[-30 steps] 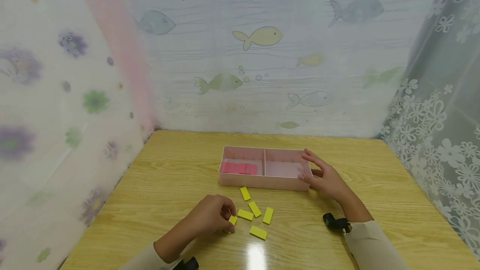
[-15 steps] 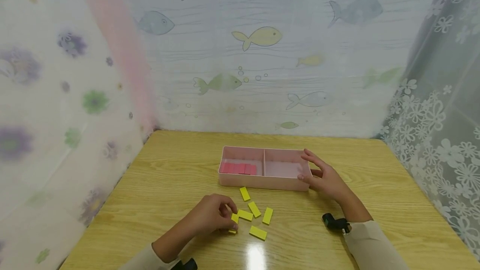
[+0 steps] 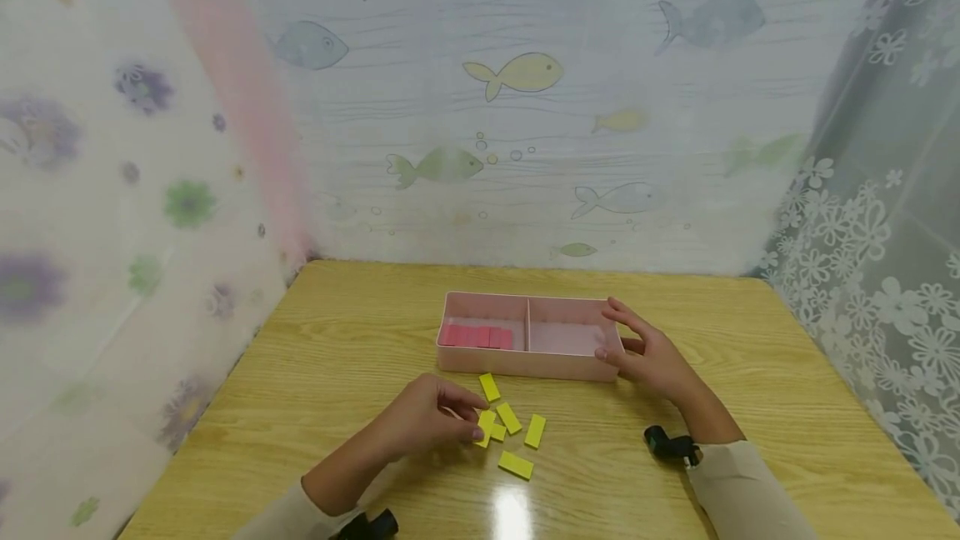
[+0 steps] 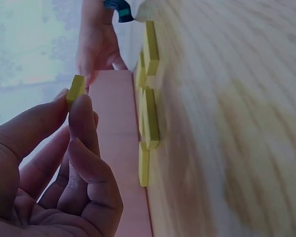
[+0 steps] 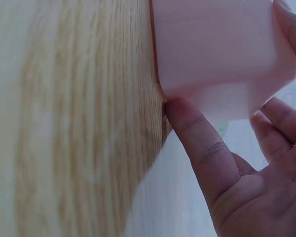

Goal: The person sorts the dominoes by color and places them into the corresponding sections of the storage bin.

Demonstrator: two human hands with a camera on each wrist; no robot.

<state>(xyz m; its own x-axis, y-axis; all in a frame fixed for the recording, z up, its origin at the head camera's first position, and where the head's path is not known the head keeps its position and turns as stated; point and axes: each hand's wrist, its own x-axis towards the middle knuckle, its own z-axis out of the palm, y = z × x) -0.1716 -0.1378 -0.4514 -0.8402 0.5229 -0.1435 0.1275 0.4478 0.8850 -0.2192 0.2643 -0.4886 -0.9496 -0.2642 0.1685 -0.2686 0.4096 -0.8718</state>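
Observation:
My left hand (image 3: 423, 422) pinches a small yellow rectangular block (image 4: 76, 90) between thumb and fingertips. In the left wrist view, that block is raised off the wooden table. Several more yellow blocks (image 3: 536, 432) lie scattered on the table just right of the hand, one partly covered by the held block in the head view. Behind them stands a pink two-compartment box (image 3: 528, 366). Pink blocks (image 3: 477, 337) lie in a row inside its left compartment. My right hand (image 3: 656, 363) grips the box's right end, thumb at the front rim and fingers reaching round the end.
The wooden table (image 3: 360, 315) runs back to a curtain (image 3: 517, 190) printed with fish. Flowered hangings close in the left and right sides. A black wrist camera (image 3: 671, 445) is strapped to the right wrist, low over the tabletop.
My left hand has picked the yellow block up from the table, tilted it and carried it to the right and slightly away from me. The right hand and the box have stayed put.

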